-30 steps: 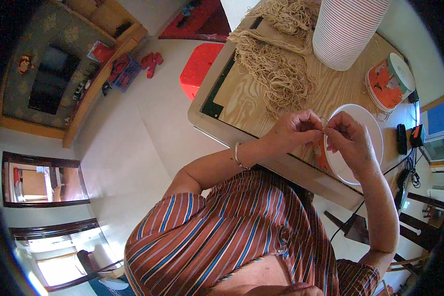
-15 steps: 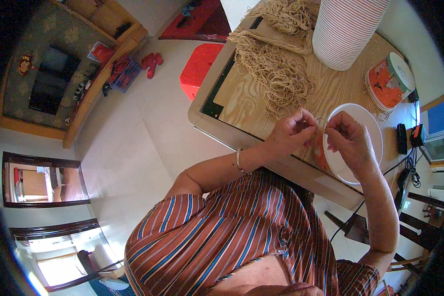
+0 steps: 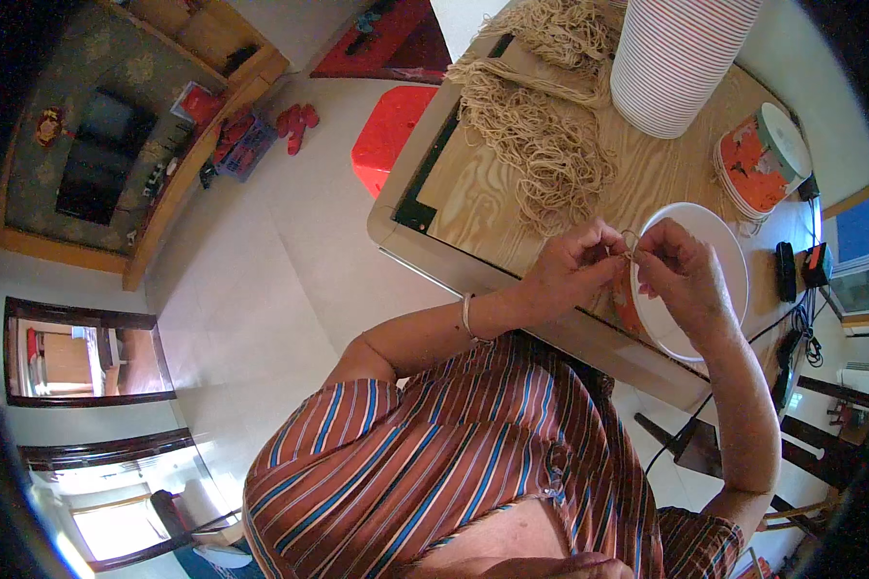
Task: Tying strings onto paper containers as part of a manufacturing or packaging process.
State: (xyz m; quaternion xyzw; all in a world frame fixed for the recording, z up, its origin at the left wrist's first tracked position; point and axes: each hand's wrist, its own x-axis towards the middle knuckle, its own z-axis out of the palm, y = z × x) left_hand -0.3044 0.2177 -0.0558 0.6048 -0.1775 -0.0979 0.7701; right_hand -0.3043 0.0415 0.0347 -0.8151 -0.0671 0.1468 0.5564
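Tan cord: a short thin piece is up between the two hands, pinched at the fingertips, with a small loop bowing out on their far side.
Left hand: thumb and forefinger closed on the cord, which lies just off their right side (a pale bangle circles this wrist).
Right hand: thumb and forefinger also gripping the cord, which lies at their left; the hand hangs over the open bucket.
Bucket: white inside, orange outside, upright on the table beneath the right hand; whether the cord touches it, I cannot tell.
Cord heap: loose tan strands spread on the wood-grain tabletop, beyond the left hand and near it.
Tall stack: nested white containers with reddish rims, beside the heap.
Orange patterned containers: near the table's right side.
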